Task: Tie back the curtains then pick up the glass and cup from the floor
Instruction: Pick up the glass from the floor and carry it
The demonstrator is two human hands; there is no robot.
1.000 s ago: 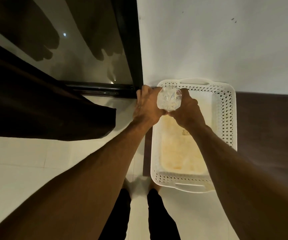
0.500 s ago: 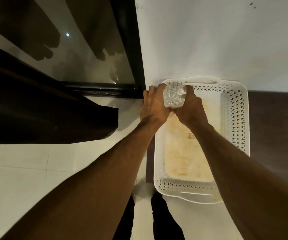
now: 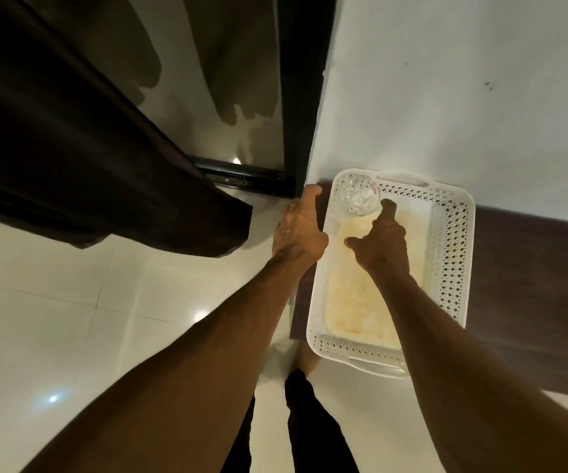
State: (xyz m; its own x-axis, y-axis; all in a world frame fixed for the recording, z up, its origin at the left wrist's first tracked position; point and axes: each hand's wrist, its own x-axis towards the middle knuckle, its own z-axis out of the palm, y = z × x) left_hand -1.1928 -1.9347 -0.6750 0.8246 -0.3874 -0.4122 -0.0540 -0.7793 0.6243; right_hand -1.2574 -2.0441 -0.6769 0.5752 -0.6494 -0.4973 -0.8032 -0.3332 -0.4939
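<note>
A clear cut-pattern glass sits in the far left corner of a white perforated basket. My right hand hovers over the basket just behind the glass, fingers spread, one fingertip close to or touching its side. Outside the basket's left wall is my left hand, with relaxed fingers holding nothing. A dark curtain hangs at the left, its hem loose above the floor. No cup shows in this view.
The basket rests on a dark brown low surface against a white wall. A dark door frame and its floor track stand beyond my left hand. Pale glossy floor tiles spread at the left. My legs are below.
Both hands held the glass over the basket's far end before. Now the glass sits in the corner and both hands have let go, the left drawn out to the basket's side.
</note>
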